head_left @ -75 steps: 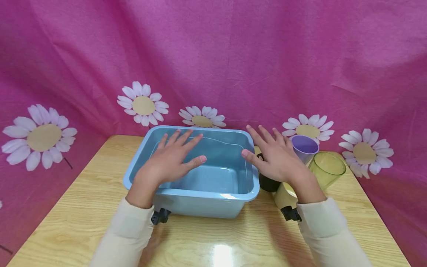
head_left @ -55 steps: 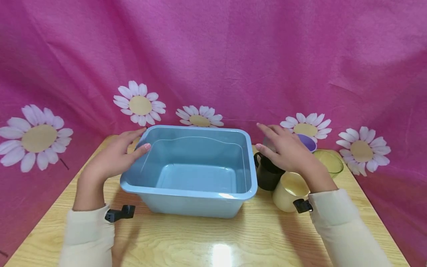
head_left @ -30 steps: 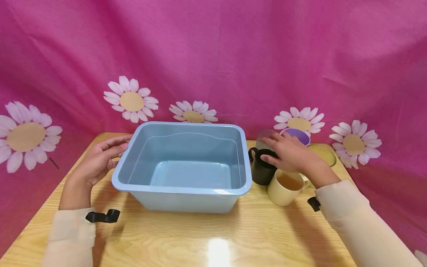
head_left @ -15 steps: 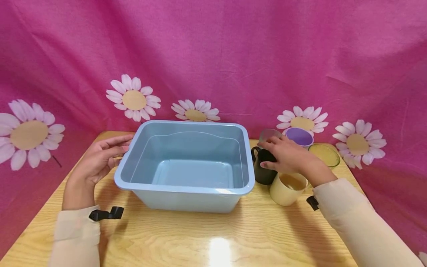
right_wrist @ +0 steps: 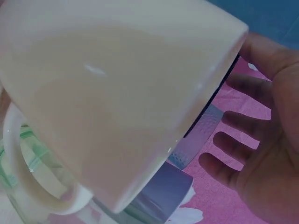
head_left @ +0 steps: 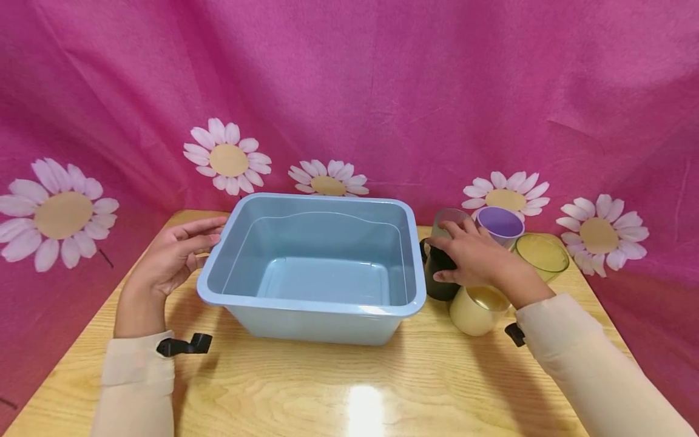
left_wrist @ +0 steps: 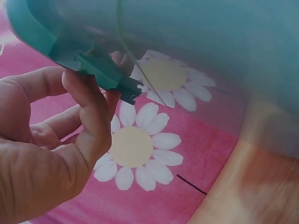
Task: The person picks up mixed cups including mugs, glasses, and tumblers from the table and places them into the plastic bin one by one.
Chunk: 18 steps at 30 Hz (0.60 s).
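While left hand (head_left: pixel 175 258) sits at rim of blue tub (head_left: pixel 311 325) (pinching or touching, I can't tell), right hand (head_left: pixel 475 255) hangs over black mug (head_left: pixel 438 262), fingers loosely spread, not closed. My read of step: taking hold of black mug. Next move calls for fingers tightening round it, clear of cream mug (head_left: pixel 476 317). Black mug stands on desk (head_left: pixel 295 388), partly under right hand, just beside tub, behind cream mug.

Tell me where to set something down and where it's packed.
Bare: the strip of table in front of the tub, between the sleeves, and the tub's floor. Crowded: right of the tub, where the black mug, cream mug, clear glass, purple cup and yellow-green glass bunch near the right hand. The left hand is at the tub's left rim.
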{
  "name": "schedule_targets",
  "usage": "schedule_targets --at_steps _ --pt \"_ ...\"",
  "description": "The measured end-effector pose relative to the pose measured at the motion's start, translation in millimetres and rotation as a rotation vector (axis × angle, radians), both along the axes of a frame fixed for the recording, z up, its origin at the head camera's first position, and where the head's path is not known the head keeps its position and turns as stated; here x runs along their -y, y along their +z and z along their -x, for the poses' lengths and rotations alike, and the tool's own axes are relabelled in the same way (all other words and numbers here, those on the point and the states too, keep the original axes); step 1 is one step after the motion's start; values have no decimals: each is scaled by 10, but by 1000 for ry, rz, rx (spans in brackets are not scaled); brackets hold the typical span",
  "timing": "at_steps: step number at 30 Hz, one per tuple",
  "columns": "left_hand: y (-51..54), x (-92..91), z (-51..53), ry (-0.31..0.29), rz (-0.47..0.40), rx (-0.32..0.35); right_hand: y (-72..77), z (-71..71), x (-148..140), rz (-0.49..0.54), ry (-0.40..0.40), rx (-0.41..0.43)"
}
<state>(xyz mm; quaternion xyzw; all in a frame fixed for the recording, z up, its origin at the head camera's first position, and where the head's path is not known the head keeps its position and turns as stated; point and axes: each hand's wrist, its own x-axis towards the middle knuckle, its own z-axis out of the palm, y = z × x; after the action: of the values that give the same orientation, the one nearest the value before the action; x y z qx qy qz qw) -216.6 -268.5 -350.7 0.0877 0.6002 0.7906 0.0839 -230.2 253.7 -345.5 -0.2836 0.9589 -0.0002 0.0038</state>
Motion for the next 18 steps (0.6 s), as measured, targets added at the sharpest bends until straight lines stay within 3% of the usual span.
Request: schedule_targets --at_steps 18 --pt "7 3 -19 8 20 -6 5 -283 -165 33 3 -61"
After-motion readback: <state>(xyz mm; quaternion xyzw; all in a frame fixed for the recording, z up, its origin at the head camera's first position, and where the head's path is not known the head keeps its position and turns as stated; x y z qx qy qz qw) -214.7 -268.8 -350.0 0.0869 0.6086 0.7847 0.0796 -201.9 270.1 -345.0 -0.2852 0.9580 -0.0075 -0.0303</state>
